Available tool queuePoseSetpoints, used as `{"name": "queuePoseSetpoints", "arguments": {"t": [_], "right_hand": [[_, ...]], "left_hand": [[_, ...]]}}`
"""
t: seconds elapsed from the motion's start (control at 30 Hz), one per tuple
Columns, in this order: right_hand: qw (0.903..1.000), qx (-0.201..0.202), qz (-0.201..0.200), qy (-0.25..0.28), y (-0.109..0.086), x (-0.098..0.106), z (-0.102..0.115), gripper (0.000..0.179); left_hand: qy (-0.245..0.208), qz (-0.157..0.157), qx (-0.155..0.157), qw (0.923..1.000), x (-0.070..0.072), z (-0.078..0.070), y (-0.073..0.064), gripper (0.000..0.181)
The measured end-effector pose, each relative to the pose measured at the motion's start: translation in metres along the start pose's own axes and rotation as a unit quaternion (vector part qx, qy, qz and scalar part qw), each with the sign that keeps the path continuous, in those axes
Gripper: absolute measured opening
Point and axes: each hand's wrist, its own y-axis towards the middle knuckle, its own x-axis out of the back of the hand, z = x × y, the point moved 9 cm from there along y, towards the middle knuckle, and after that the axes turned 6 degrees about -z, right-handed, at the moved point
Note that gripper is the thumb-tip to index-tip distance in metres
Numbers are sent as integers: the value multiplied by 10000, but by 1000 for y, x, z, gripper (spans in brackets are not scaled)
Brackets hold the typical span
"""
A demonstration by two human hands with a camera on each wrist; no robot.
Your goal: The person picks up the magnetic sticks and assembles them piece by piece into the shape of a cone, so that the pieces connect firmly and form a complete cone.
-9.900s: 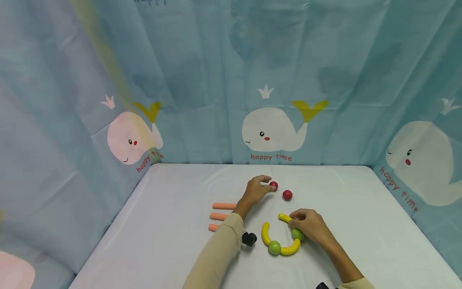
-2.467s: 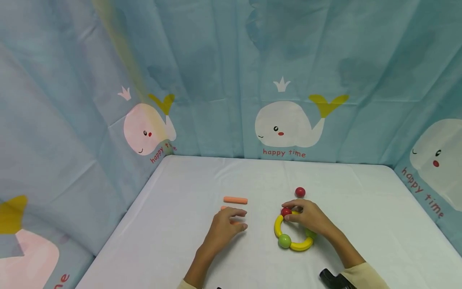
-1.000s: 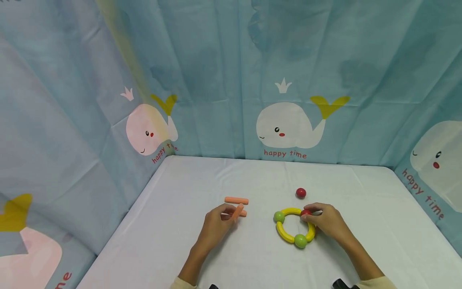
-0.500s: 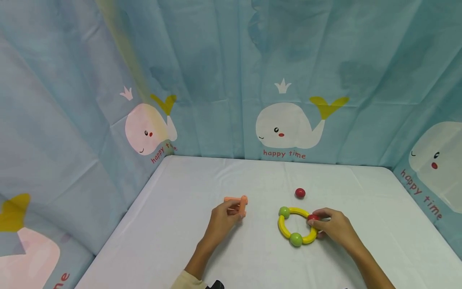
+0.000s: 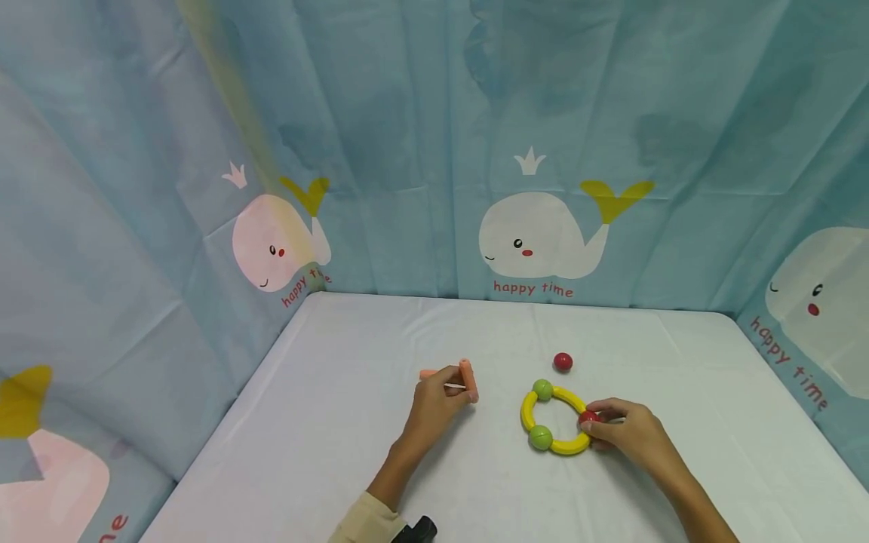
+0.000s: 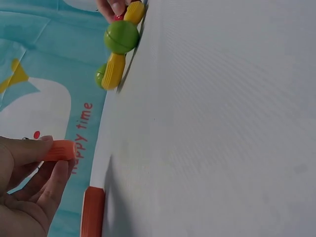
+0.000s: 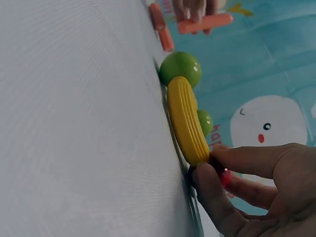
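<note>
My left hand (image 5: 434, 407) pinches an orange stick (image 5: 468, 380) between thumb and fingers, raised above the table in the left wrist view. Near the right side of the table lies a ring of curved yellow pieces (image 5: 570, 446) joined by two green balls (image 5: 540, 437) and one red ball (image 5: 588, 417). My right hand (image 5: 631, 434) pinches the ring at that red ball, which the fingers partly cover in the right wrist view. A second red ball (image 5: 563, 363) lies loose behind the ring.
Two more orange sticks lie on the white table (image 5: 305, 422); the right wrist view shows both, a near stick (image 7: 157, 17) and a lower stick (image 7: 166, 39). A blue curtain (image 5: 380, 151) with printed whales stands behind the table and along its sides.
My left hand has picked up an orange stick and carried it right and away from me. My right hand has turned the ring; its red ball now sits on the right side.
</note>
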Motion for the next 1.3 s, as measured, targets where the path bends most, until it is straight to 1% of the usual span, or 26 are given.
{"name": "queuePoseSetpoints", "arguments": {"t": [0.13, 0.27, 0.4, 0.53, 0.63, 0.77, 0.83, 0.93, 1.17, 1.3], "right_hand": [[9999, -69, 93, 55, -3, -3, 1, 51], [9999, 2, 125, -37, -6, -4, 2, 50], [9999, 88, 137, -20, -8, -6, 4, 47], [9995, 140, 231, 160, -10, -9, 5, 41], [9991, 170, 325, 218, -11, -12, 7, 39], [9992, 168, 360, 86, -11, -15, 9, 40], [9993, 140, 356, 36, -10, -17, 9, 41], [9992, 152, 375, -28, -11, -18, 9, 41], [9988, 175, 450, -28, -12, -19, 11, 43], [9986, 212, 476, 60, -13, -20, 11, 42]], "left_hand": [[66, 39, -111, 9999, -8, -5, 4, 34], [90, 56, -73, 9999, -15, -10, 8, 34], [138, 70, 46, 9999, -23, -12, 14, 26], [200, 139, 64, 9997, -35, -15, 20, 19], [160, 183, -1, 9997, -43, -18, 22, 22], [61, 231, -154, 9996, -54, -23, 25, 30], [44, 259, -242, 9994, -60, -24, 26, 30], [48, 328, -289, 9990, -68, -27, 29, 27], [53, 623, -126, 9980, -86, -28, 34, 29], [80, 722, -112, 9973, -94, -30, 36, 30]]}}
